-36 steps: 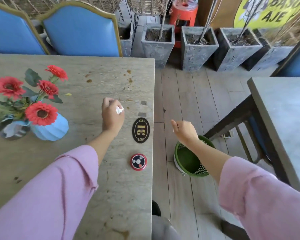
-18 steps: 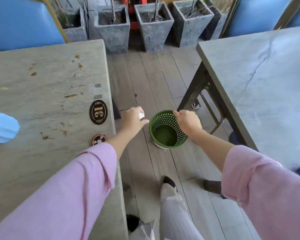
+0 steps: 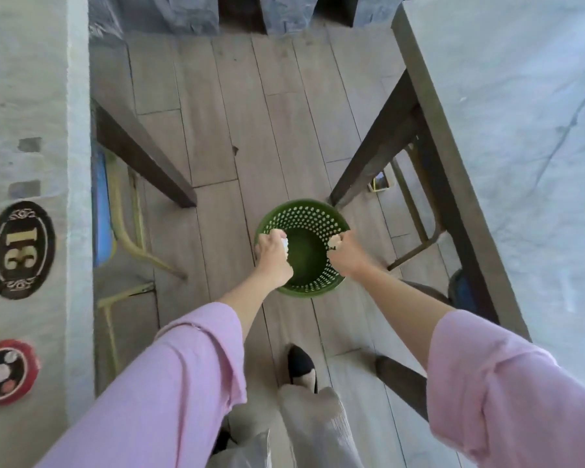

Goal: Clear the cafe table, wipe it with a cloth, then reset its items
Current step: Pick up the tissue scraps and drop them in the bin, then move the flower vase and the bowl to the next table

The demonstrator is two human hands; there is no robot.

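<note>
Grey-brown floor: we stand on wood-look plank flooring (image 3: 237, 136) that runs as an aisle between two tables, with stone planters blurred along the top edge.
Left table: our pale stone cafe table top (image 3: 21, 96) fills the left side; its thick edge faces the aisle, and a dark slanting leg sits beneath it.
Right table: a second grey stone table top (image 3: 520, 146) borders the aisle on the right, its dark leg ending just beside the bin.
Bin: a round green perforated plastic waste bin (image 3: 304, 219) stands on the floor between the two tables, open mouth up.
Number plaque: a black oval plaque reading 31 (image 3: 20, 249) lies near our table's edge.
Call button: a round red-rimmed call button (image 3: 5, 371) lies nearer us.
Left hand: our left hand (image 3: 272, 256) curls round a crumpled white tissue (image 3: 285, 246) over the bin's left rim.
Right hand: our right hand (image 3: 347, 253) pinches a small pale scrap (image 3: 334, 244) over the bin's right side.
</note>
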